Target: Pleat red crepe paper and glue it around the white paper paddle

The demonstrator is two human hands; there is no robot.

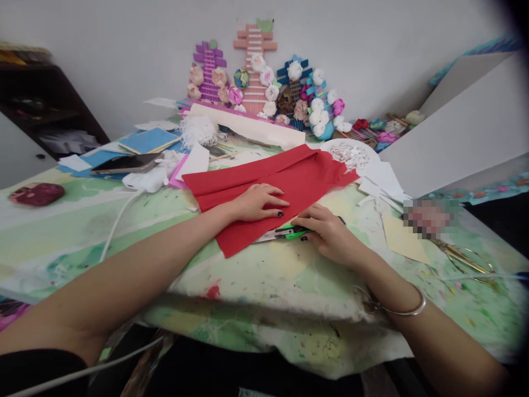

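A red sheet of crepe paper [285, 171] lies folded across the middle of the table. My left hand [258, 201] rests flat on its near part with the fingers stretched out, pressing it down. My right hand [326, 229] is just to the right, at the paper's near edge, with its fingers curled over green-handled scissors [289, 232]. The scissors' blades point left, along the paper's edge. A silver bangle [407, 309] sits on my right wrist.
Paper-flower ornaments [256, 82] stand against the wall. A white plate of paper scraps [351, 154], white paper pieces [386, 182], gold scissors [467, 259], a phone [124, 164], blue sheets [149, 140], a white cable [115, 220] and a large white board [463, 132] surround the paper.
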